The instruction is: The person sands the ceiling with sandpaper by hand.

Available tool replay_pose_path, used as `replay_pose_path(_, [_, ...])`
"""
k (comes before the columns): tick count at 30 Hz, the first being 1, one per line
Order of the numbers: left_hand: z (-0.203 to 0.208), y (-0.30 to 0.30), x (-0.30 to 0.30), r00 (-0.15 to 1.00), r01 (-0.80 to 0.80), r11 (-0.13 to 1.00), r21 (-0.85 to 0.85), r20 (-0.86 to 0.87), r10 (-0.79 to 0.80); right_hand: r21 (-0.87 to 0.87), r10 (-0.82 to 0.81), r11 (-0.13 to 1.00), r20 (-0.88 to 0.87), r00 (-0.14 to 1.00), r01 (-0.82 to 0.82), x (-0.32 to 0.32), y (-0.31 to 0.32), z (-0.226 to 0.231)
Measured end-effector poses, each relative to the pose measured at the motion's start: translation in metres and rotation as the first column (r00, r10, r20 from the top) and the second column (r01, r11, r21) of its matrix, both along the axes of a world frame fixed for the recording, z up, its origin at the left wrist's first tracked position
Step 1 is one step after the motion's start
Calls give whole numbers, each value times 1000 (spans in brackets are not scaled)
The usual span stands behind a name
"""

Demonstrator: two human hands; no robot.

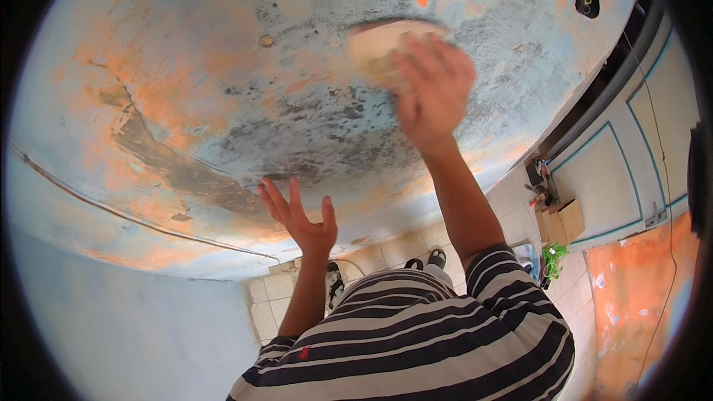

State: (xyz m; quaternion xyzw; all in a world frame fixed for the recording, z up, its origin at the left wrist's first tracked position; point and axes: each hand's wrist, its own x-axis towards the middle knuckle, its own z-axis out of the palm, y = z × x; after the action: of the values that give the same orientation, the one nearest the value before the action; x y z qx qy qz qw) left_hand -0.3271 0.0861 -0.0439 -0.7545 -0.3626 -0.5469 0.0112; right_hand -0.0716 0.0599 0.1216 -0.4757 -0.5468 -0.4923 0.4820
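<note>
In front of me rises a wall [297, 134] with patchy orange and pale blue paint and dark scraped areas. My right hand [437, 89] grips a tan sheet that looks like sandpaper [375, 44] and presses it to the wall's upper part. Both are smeared by motion, and a dark reddish edge shows along the sheet's top. My left hand [301, 223] is open, its fingers spread, lower down near a grey bare patch [171, 167]. Its fingertips appear to rest on the wall.
A cable [141, 215] runs along the wall's lower left. A hole with wires [587, 0] opens at upper right. On the tiled floor stand a cardboard box [561, 220] and a green plastic bag [552, 260], beside a pale door [601, 178] with blue lines.
</note>
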Motion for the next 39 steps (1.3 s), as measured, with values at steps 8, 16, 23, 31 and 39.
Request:
replay_pose_path(8, [-26, -24, 35, 988, 150, 978, -145, 0, -151, 26, 42, 999, -43, 998, -41, 26, -7, -21])
replay_pose_path(16, [-27, -41, 65, 987, 162, 975, -149, 10, -162, -36, -57, 998, -45, 997, 55, 97, -35, -65])
replay_pose_path(23, [-26, -57, 132, 995, 96, 981, -167, -22, -101, 90, -155, 973, -428, 890, 213, 204, -61, -97])
replay_pose_path(31, [-11, -78, 249, 988, 146, 981, -128, -27, -150, 174, 26, 955, -857, 515, 241, 332, -105, -105])
replay_pose_path(39, [-25, -83, 328, 998, -53, 998, -23, -17, 53, 99, -127, 964, -648, 751, 248, 431, -128, -121])
